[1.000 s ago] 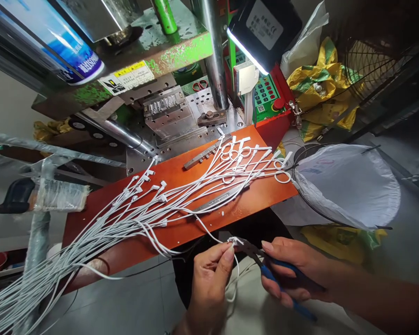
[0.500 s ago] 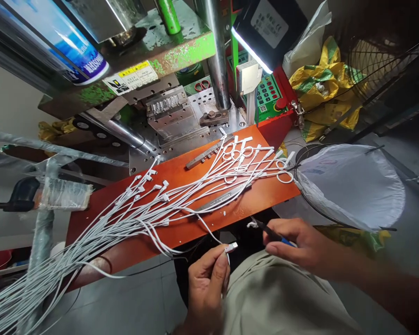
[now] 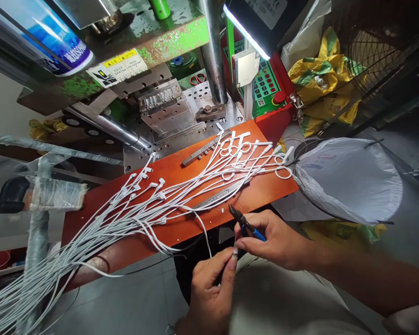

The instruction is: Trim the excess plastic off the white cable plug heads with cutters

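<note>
My left hand [image 3: 214, 284] pinches the end of a white cable, its small plug [image 3: 235, 251] showing between thumb and forefinger. My right hand [image 3: 275, 239] is closed round blue-handled cutting pliers [image 3: 242, 221], whose dark jaws point up and left, away from the plug. The right thumb and fingertips meet at the top of the plug, so both hands come together there. Just beyond, a large bundle of white cables [image 3: 174, 197] lies across an orange-brown board [image 3: 265, 195]. Some cable ends carry small white connectors, others are looped.
Behind the board stands a green press with a metal mould [image 3: 164, 111]. A metal strip [image 3: 199, 156] lies on the board. At the right are a red control box [image 3: 272, 121] and a white cloth-lined hoop [image 3: 352, 181]. A clamp [image 3: 12, 195] sits at the left.
My right hand has moved left to meet my left hand at the plug, turning the pliers upward. The white scrap seen at the plier tips is gone from there. The view has shifted slightly.
</note>
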Tool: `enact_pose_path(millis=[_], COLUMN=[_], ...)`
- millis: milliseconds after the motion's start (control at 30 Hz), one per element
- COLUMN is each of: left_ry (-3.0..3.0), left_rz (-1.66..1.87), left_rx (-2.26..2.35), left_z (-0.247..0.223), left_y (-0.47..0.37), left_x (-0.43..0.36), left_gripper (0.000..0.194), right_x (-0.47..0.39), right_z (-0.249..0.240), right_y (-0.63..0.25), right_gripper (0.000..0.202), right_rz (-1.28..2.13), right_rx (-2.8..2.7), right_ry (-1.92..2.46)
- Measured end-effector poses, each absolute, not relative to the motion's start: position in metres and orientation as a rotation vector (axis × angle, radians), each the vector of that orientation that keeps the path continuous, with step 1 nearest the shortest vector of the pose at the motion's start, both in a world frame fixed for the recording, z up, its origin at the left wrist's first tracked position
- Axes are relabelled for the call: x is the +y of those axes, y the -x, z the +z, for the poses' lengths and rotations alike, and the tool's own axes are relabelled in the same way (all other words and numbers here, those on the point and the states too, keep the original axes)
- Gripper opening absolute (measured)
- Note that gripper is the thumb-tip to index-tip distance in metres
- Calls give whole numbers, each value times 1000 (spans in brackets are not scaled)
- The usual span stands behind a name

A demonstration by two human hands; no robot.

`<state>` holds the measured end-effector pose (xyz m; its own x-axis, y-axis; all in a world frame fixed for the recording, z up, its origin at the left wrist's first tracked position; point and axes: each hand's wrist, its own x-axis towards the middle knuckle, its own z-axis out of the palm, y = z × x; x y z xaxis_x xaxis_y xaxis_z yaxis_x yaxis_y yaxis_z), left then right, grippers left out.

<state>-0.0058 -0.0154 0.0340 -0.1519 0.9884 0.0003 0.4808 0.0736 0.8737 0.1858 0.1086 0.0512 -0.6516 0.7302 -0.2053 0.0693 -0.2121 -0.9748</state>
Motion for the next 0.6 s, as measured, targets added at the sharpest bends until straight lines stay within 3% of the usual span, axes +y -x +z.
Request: enact_pose_path(millis=[100,167,267,467,600], left_ry=[-1316,-1154,-945,-805,-741], left_rz=[944,912,955,1281,1485], left_rx=[1711,1628,1459,1356,1283], left_z=[36,38,39,31,30], left_y=[1,-1,-2,2,-3], left_x=[-13,-10,-5,14,30], left_gripper=[26,38,48,24,19], right_x=[107,108,114,110,86], right_z=[50,49,49,43,31], right_y=[-185,-186,-187,-179,-170], right_gripper=[17,20,20,40,35], right_rz=[1708,1572,1567,1829,1782], right_rx=[-1735,-1833,-1848,-1404,-1391], right_ry=[825,742,694,881,854])
